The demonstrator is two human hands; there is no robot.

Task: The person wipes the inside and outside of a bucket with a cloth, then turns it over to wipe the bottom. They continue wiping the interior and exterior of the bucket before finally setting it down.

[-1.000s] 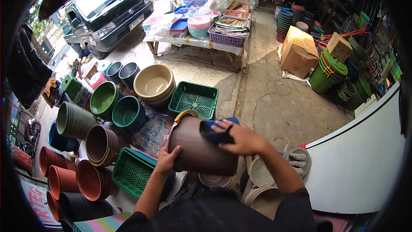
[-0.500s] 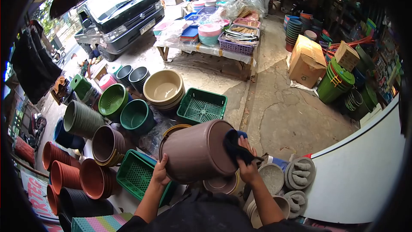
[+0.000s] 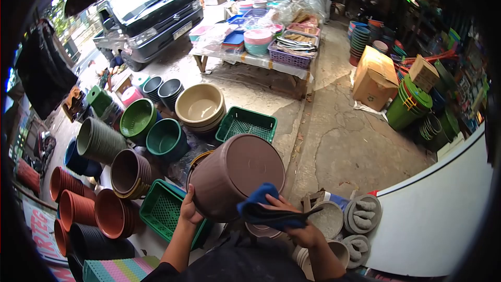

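Observation:
A brown plastic bucket [image 3: 254,164] lies tipped in front of me, its flat round base turned up and toward the right. My left hand [image 3: 191,207] is closed on the left edge of the bucket, thumb on the outside. A blue and black cloth [image 3: 262,203] lies against the lower side of the bucket, near the base. My right hand [image 3: 286,215] grips this cloth and presses it to the bucket, its fingers partly covered by the fabric. Just below, part of another brown bucket [image 3: 263,231] shows.
Stacked pots and basins, such as terracotta pots [image 3: 116,214] and a beige basin [image 3: 200,105], crowd the left. Green baskets [image 3: 166,210] stand close by. Stone mortars [image 3: 364,212] and a white panel [image 3: 428,203] are at right. A goods table [image 3: 250,60] and truck [image 3: 151,15] stand beyond.
My right hand has moved the cloth from the base's right edge down and left to the bucket's lower side. The bucket has turned so its base faces more upward.

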